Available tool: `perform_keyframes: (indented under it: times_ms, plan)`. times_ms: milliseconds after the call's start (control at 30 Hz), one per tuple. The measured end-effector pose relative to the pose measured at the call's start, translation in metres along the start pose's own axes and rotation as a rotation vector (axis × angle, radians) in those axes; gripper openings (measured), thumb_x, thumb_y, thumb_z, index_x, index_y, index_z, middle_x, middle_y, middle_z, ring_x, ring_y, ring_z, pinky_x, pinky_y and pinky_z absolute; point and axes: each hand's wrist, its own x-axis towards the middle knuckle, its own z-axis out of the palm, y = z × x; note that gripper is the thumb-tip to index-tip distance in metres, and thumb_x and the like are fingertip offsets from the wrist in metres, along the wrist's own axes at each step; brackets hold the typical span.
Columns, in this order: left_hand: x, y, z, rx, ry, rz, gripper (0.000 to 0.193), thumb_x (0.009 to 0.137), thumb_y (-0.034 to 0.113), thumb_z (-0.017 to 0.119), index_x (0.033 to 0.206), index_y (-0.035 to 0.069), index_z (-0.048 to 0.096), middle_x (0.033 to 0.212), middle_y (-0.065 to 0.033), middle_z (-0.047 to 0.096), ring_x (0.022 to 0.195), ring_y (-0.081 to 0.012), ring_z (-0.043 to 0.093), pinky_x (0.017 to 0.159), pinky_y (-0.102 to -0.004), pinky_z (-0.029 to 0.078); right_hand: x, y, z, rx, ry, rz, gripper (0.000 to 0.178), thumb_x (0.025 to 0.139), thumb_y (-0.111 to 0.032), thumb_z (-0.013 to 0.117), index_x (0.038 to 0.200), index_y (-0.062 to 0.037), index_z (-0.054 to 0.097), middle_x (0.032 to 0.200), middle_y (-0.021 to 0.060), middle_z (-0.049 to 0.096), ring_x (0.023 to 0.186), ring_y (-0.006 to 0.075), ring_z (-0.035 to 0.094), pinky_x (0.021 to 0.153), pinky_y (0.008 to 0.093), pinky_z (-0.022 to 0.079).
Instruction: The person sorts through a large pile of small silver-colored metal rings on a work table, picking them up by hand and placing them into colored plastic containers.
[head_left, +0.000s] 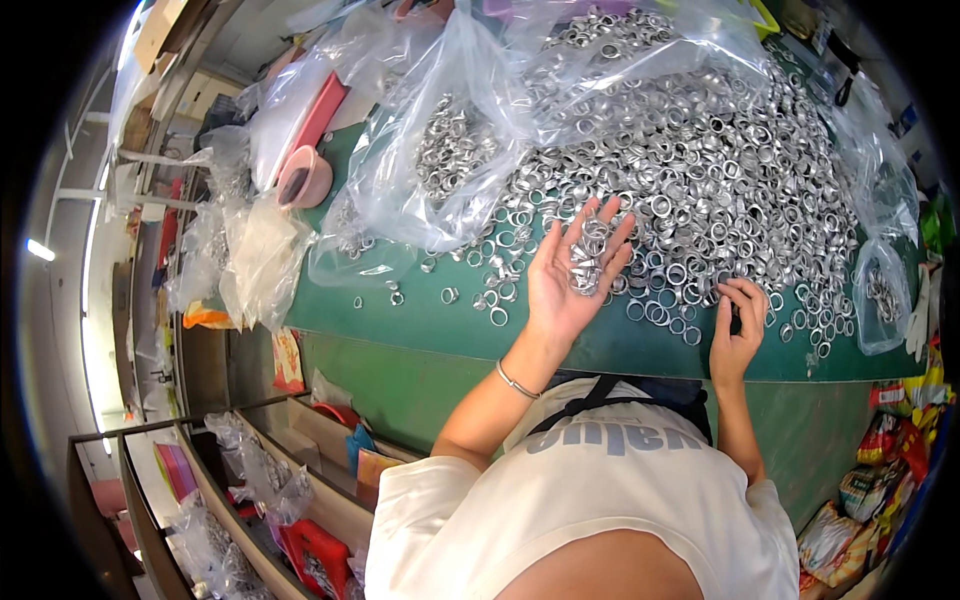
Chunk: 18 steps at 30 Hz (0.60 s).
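Observation:
A wide heap of silvery metal rings (720, 180) covers much of the green tabletop (420, 325). Palm up, my left hand (558, 290) cradles a small handful of metal rings (590, 255) between palm and raised fingers, over the heap's near edge. To its right, my right hand (739, 330) is at the front fringe of the heap, thumb and fingers curled together beside loose rings. What those fingers hold, if anything, is too small to make out. Several single rings (498, 316) lie scattered left of my left hand.
A clear plastic bag (440, 180) of rings lies left of the heap, and another bag (882, 295) sits at the right edge. A pink cup (304, 178) stands at the far left. Shelving with bags and a red basket (315, 560) is at lower left; colourful packets (870, 480) are at lower right.

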Motion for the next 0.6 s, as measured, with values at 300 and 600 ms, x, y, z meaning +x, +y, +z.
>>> perform_keyframes:
  times_ms: [300, 600]
  plan:
    - [-0.007, 0.027, -0.025, 0.038, 0.277, -0.159, 0.031, 0.091, 0.016, 0.047, 0.119, 0.005, 0.049, 0.099, -0.0109, 0.057, 0.076, -0.0170, 0.057, 0.055, -0.0242, 0.053, -0.001, 0.006, 0.002, 0.019, -0.035, 0.018, 0.011, 0.083, 0.001, 0.055, 0.091, 0.0002, 0.062, 0.100, 0.0099, 0.057, 0.094, 0.0239, 0.050, 0.081, 0.0313, 0.040]
    - [0.038, 0.111, 0.034, 0.204, 0.327, 0.655, 0.049, 0.087, 0.012, 0.048, 0.129, -0.002, 0.027, 0.133, -0.0209, 0.029, 0.122, -0.0357, 0.036, 0.103, -0.0474, 0.030, 0.000, 0.006, 0.004, 0.015, -0.040, 0.009, 0.013, 0.082, 0.003, 0.054, 0.091, 0.0000, 0.062, 0.098, 0.0107, 0.055, 0.091, 0.0238, 0.049, 0.077, 0.0315, 0.040]
